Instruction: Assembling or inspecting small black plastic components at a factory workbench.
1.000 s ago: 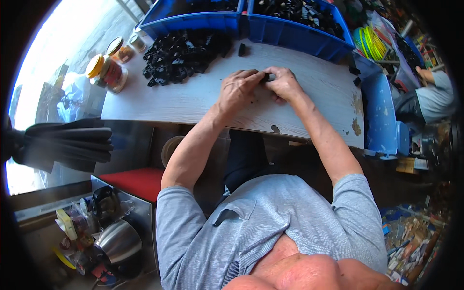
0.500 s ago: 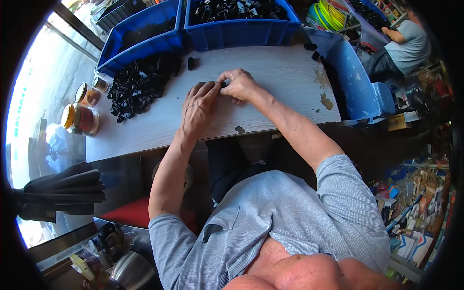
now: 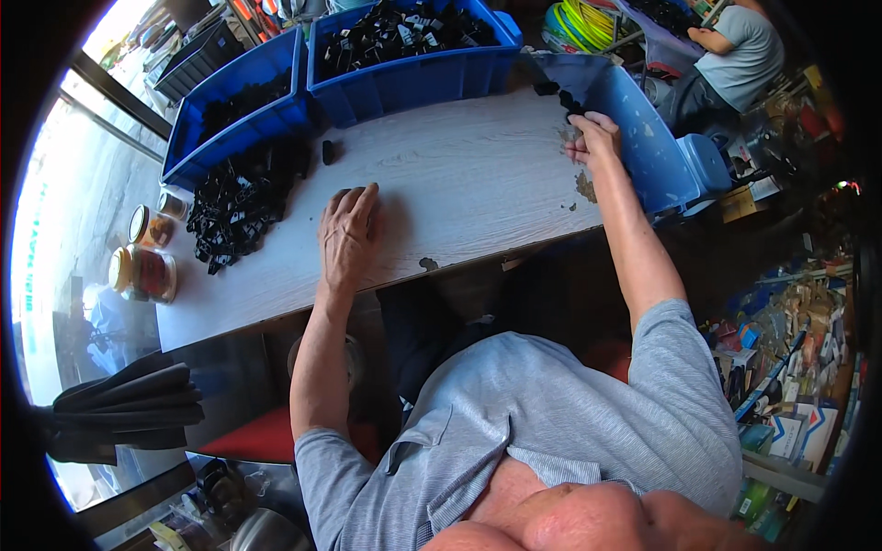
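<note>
My left hand [image 3: 345, 239] rests back-up on the pale table [image 3: 441, 202], its fingers loosely bent and slightly apart. Nothing shows in it, though its palm side is hidden. Far to the right, my right hand [image 3: 595, 140] hovers at the table's edge beside a light blue bin [image 3: 657, 151]. Its fingers are spread, with no held thing visible. Just beyond it lie a few small black plastic pieces [image 3: 548, 89]. A heap of black pieces [image 3: 234, 207] covers the table's left side, and a single black piece [image 3: 328, 152] stands apart from it.
Two blue crates of black parts, a left crate [image 3: 230, 129] and a larger crate [image 3: 413, 83], line the back. Lidded jars [image 3: 144, 274] stand at the left edge. Another person [image 3: 740, 55] sits at the far right, near a coil of yellow-green hose [image 3: 588, 26].
My hands have parted from around a small dark piece. The right has swung far right to the blue bin; the left has drawn back slightly. The view has shifted a little.
</note>
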Demonstrator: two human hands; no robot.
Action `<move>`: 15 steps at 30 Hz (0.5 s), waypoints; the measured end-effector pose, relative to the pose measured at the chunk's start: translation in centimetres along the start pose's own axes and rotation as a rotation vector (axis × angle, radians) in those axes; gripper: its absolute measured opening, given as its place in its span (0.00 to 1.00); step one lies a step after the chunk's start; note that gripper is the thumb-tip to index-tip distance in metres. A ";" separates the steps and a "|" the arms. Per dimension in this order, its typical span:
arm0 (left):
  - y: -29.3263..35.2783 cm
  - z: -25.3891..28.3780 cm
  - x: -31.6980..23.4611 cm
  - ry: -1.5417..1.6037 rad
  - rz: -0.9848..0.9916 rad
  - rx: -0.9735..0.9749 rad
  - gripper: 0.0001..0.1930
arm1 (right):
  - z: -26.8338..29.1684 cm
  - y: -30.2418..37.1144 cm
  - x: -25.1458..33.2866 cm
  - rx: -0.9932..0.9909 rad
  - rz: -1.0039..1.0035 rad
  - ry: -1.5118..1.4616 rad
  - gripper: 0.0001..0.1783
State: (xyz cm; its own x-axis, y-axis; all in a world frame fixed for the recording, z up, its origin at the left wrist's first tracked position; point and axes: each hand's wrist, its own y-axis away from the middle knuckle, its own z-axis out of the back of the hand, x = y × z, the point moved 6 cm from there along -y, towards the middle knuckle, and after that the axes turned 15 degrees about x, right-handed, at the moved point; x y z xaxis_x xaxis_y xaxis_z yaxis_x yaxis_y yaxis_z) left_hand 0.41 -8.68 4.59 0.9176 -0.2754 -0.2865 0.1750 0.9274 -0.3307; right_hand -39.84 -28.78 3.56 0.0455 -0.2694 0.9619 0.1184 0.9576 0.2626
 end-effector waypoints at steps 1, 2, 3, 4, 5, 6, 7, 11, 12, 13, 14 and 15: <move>0.1 -0.1 0.1 -0.012 0.007 -0.005 0.20 | 0.3 -0.2 0.1 0.010 0.008 -0.008 0.29; 0.1 0.0 0.0 -0.025 0.012 -0.009 0.19 | 0.2 0.0 0.3 0.007 0.008 -0.011 0.29; 0.0 0.1 -0.2 -0.027 0.009 -0.008 0.19 | -0.4 0.0 0.5 0.046 0.019 0.019 0.30; 0.0 0.3 -0.3 -0.034 0.021 -0.002 0.18 | -1.1 0.1 0.7 0.086 0.031 0.049 0.31; 0.0 0.5 -0.4 -0.042 0.033 0.003 0.16 | -1.7 0.0 0.9 0.084 0.032 0.045 0.31; -0.1 0.6 -0.5 -0.046 0.029 0.002 0.16 | -2.6 -0.1 1.1 0.139 0.032 0.089 0.32; 0.0 0.6 -0.4 -0.044 0.032 0.003 0.16 | -3.6 -0.3 1.3 0.194 0.032 0.133 0.33; -0.3 0.4 -0.4 -0.019 0.051 -0.008 0.15 | -6.1 -2.4 2.2 0.204 0.065 0.269 0.34; -0.4 0.4 -0.5 -0.019 0.042 -0.006 0.15 | -6.5 -2.9 2.4 0.196 0.064 0.264 0.34; -0.5 0.4 -0.5 -0.024 0.058 -0.006 0.15 | -7.0 -3.4 2.7 0.183 0.071 0.307 0.34; -0.3 0.5 -0.3 -0.033 0.076 -0.005 0.15 | -7.5 -3.9 2.8 0.174 0.075 0.348 0.33; -0.5 0.4 -0.3 -0.031 0.063 -0.003 0.15 | -7.5 -4.6 2.8 0.161 0.075 0.343 0.33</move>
State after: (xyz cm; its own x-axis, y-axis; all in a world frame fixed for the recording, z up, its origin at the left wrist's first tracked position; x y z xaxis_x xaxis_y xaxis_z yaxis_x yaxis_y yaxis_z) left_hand 0.17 -8.91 5.21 0.9375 -0.2084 -0.2786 0.1155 0.9418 -0.3158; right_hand -32.82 -34.74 4.51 0.3801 -0.1906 0.9051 -0.0541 0.9723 0.2274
